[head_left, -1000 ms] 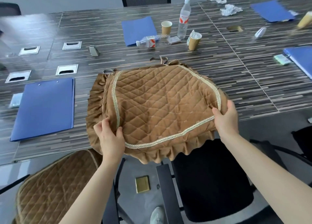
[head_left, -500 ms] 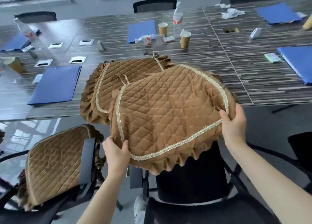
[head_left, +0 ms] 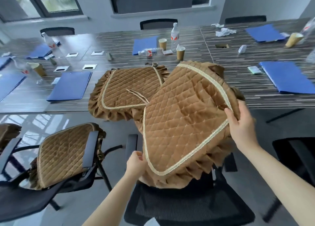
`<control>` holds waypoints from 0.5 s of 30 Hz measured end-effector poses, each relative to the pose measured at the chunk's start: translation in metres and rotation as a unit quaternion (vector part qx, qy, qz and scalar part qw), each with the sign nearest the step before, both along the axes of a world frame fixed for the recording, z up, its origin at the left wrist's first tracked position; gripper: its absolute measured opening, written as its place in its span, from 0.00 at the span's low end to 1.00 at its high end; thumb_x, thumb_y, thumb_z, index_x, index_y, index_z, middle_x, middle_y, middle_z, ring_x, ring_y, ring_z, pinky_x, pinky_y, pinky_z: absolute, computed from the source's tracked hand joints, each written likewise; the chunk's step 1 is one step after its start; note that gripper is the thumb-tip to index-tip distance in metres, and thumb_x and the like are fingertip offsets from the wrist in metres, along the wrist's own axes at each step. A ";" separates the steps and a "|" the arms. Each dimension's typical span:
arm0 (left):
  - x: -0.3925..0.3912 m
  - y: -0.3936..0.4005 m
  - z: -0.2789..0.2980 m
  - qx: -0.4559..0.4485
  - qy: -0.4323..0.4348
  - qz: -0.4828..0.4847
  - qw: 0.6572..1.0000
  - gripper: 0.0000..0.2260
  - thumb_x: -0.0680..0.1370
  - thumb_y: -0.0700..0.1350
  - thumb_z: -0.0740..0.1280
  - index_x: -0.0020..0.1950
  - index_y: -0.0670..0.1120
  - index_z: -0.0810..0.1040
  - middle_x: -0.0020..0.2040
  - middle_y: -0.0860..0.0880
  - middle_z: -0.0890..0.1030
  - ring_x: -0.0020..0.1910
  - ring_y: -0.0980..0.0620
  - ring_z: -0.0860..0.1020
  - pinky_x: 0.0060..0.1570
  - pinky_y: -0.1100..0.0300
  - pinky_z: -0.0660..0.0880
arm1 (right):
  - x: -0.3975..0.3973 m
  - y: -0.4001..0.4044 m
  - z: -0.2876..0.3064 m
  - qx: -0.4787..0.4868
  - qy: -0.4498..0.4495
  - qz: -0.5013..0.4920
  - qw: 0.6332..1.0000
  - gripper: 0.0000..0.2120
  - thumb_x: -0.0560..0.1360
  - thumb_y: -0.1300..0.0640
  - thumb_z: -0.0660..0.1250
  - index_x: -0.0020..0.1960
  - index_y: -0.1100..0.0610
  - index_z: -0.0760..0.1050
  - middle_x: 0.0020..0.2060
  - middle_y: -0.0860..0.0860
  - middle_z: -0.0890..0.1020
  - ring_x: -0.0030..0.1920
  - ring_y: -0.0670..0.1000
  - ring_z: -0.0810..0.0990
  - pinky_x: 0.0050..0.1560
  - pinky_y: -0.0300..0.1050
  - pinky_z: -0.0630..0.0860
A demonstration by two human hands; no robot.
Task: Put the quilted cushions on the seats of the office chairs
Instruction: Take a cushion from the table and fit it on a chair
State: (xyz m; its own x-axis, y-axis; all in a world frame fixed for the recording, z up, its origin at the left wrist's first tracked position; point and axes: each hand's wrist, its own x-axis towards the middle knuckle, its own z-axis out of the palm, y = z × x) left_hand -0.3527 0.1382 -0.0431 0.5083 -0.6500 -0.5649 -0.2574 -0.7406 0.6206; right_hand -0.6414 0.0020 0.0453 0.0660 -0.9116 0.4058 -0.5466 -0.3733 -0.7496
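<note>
Hanging tilted above the black chair [head_left: 187,207], the quilted cushion [head_left: 184,123] is clamped at opposite edges by the left hand [head_left: 136,162] and right hand [head_left: 242,125]. Its ruffle could be folded under, or snagged on the armrest [head_left: 132,144], if lowered askew.

Held cushion [head_left: 184,120] covers the seat of the office chair [head_left: 179,207] beneath and most fingers of the left hand [head_left: 135,163]. Far-right bottle [head_left: 309,27] is blurred. Left chair [head_left: 20,196] is cropped by the frame edge.
</note>
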 end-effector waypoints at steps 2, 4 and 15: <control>-0.015 -0.004 0.017 -0.040 -0.032 -0.082 0.995 0.19 0.76 0.44 0.68 0.66 0.46 0.71 0.60 0.50 0.75 0.55 0.52 0.74 0.51 0.60 0.72 | -0.003 0.001 0.008 -0.002 0.015 0.020 1.000 0.11 0.80 0.53 0.61 0.60 0.55 0.71 0.46 0.50 0.81 0.42 0.46 0.79 0.45 0.43 0.76; -0.022 -0.018 0.031 -0.107 -0.055 -0.148 0.982 0.24 0.76 0.42 0.68 0.71 0.47 0.66 0.67 0.51 0.70 0.65 0.52 0.71 0.56 0.63 0.67 | -0.003 0.005 0.014 -0.025 0.078 0.053 0.995 0.11 0.79 0.54 0.62 0.60 0.55 0.72 0.44 0.50 0.81 0.41 0.53 0.80 0.42 0.48 0.77; -0.012 -0.057 0.076 -0.252 -0.216 -0.317 0.888 0.26 0.72 0.49 0.75 0.69 0.49 0.73 0.63 0.53 0.77 0.71 0.49 0.68 0.65 0.65 0.59 | 0.012 0.026 0.051 -0.200 0.257 0.178 0.928 0.11 0.75 0.56 0.65 0.55 0.57 0.79 0.47 0.52 0.81 0.47 0.56 0.77 0.50 0.52 0.75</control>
